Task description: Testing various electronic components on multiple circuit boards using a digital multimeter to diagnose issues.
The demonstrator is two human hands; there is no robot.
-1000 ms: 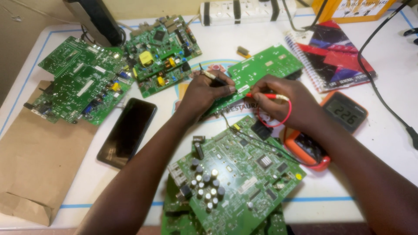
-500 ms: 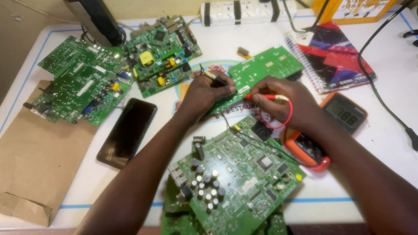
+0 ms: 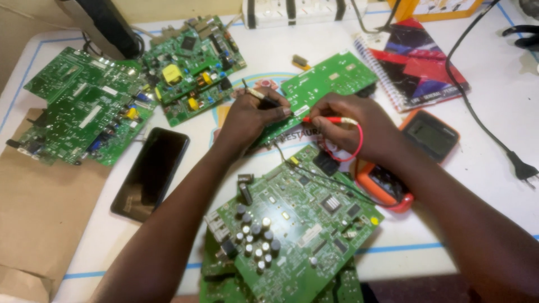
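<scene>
My left hand holds a black test probe, tip down on a long green circuit board lying in the middle of the white table. My right hand pinches a red test probe with a red lead looping below it, its tip on the same board close to the black one. Under my right forearm lies an orange-cased multimeter. A larger green circuit board with several capacitors lies in front of me, under my arms.
Two more circuit boards lie at the left and back left. A black phone sits face up beside brown paper. A spiral notebook, a power strip and a black plug cable lie at the back and right.
Both hands stay on the long board. The probe tips have shifted only slightly, with the hands a little closer together.
</scene>
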